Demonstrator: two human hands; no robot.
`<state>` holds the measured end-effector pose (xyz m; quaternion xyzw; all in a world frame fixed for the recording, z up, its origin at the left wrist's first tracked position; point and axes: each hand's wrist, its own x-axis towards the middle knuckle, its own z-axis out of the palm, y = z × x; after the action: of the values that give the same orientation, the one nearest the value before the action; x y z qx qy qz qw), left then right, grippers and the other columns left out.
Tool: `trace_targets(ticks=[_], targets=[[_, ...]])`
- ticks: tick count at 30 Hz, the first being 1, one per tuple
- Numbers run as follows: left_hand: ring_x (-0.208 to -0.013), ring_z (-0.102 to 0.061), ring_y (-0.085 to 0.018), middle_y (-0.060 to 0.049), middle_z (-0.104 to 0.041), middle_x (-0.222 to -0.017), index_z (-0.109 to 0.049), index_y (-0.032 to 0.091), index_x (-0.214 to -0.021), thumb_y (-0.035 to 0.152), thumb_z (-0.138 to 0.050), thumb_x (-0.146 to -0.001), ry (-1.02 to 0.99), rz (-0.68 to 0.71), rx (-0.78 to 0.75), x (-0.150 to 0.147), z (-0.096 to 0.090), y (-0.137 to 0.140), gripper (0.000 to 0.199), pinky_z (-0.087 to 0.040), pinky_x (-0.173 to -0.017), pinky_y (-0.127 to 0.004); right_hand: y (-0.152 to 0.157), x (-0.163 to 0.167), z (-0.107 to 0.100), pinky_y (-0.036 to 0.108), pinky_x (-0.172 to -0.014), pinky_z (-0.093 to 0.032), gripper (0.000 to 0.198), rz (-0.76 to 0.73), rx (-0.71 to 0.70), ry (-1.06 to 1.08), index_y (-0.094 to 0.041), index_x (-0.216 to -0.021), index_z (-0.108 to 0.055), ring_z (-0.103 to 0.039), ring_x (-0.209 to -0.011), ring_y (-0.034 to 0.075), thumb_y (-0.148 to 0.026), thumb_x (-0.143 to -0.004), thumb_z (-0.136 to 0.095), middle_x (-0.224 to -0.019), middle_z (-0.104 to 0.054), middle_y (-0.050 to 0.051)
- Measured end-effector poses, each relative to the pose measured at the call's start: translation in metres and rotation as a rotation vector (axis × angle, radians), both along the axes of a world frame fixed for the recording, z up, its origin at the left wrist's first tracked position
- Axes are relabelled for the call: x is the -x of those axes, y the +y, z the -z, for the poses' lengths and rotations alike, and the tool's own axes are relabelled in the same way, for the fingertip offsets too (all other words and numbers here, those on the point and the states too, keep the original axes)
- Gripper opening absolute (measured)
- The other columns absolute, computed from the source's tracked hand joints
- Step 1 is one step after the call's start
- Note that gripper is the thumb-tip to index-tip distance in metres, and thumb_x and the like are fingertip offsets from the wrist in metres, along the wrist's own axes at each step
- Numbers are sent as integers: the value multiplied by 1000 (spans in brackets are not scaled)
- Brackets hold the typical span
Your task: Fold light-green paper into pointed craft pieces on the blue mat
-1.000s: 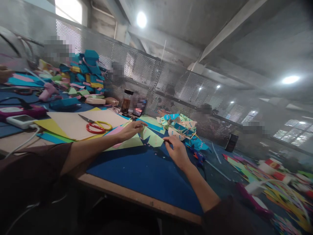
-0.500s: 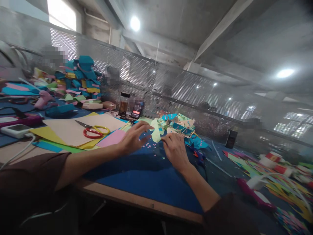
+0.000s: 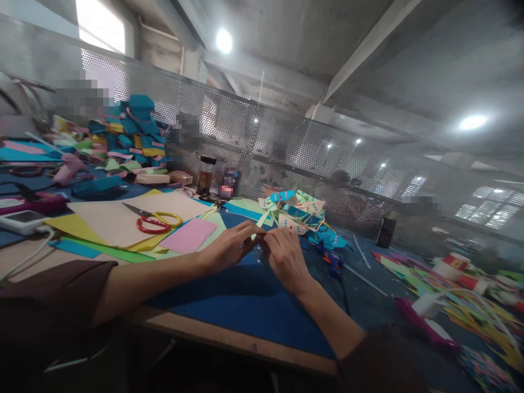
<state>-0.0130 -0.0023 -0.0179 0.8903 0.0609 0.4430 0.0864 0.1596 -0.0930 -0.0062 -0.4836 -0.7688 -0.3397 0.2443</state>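
My left hand and my right hand meet above the blue table mat. Fingertips of both are pinched together on a small pale green paper piece, which the fingers mostly cover. Just beyond them lies a pile of cut and folded paper in blue, green and cream, some with coloured dots. Left of my left hand are a pink paper sheet and scissors with red and yellow handles, resting on a cream sheet.
A blue glue gun with its cord lies right of my right hand. At the back stand a jar and a phone. Blue paper shapes are heaped at left; a purple power strip and coloured strips lie at right.
My left hand has moved right and closed in, so its fingertips now meet those of my right hand. The pale green paper, plainly visible before, is now mostly covered.
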Motion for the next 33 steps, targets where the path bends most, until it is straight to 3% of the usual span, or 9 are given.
trace_targets(ticks=[6,12,19,26,33], targets=[[-75,-63,-14,-6,-64,-91,-56,15,-115,17,-50,-95,2,-30,-34,0,5,6,20,-50,-67,-24,0,-4,1,40,-92,-38,9,-64,27,115,-19,-100,-59,-56,-94,23,-19,-99,-50,-94,-66,7],[-80,-62,-15,-7,-64,-91,-62,16,-101,19,-46,-98,-8,-44,-63,1,3,10,16,-50,-69,-25,2,-11,0,39,-90,-38,8,-63,41,218,-20,-95,-59,-57,-92,23,-26,-98,-54,-91,-66,5],[-71,-62,-13,-4,-65,-83,-60,17,-101,19,-45,-98,24,-31,82,1,4,7,15,-50,-65,-24,2,-7,0,38,-89,-38,8,-104,48,213,-21,-94,-60,-57,-91,22,-25,-98,-54,-90,-65,5],[-82,-63,-15,-7,-66,-92,-62,16,-101,14,-46,-96,-18,-32,29,0,5,12,16,-49,-72,-26,1,-8,0,37,-88,-38,9,-112,62,269,-21,-92,-59,-57,-91,21,-28,-98,-57,-87,-64,4],[-71,-61,-12,-4,-65,-86,-63,17,-96,21,-54,-95,24,6,97,-1,6,12,11,-47,-64,-22,4,-6,5,37,-85,-39,10,-100,69,243,-21,-90,-60,-57,-89,22,-26,-98,-56,-86,-64,4]])
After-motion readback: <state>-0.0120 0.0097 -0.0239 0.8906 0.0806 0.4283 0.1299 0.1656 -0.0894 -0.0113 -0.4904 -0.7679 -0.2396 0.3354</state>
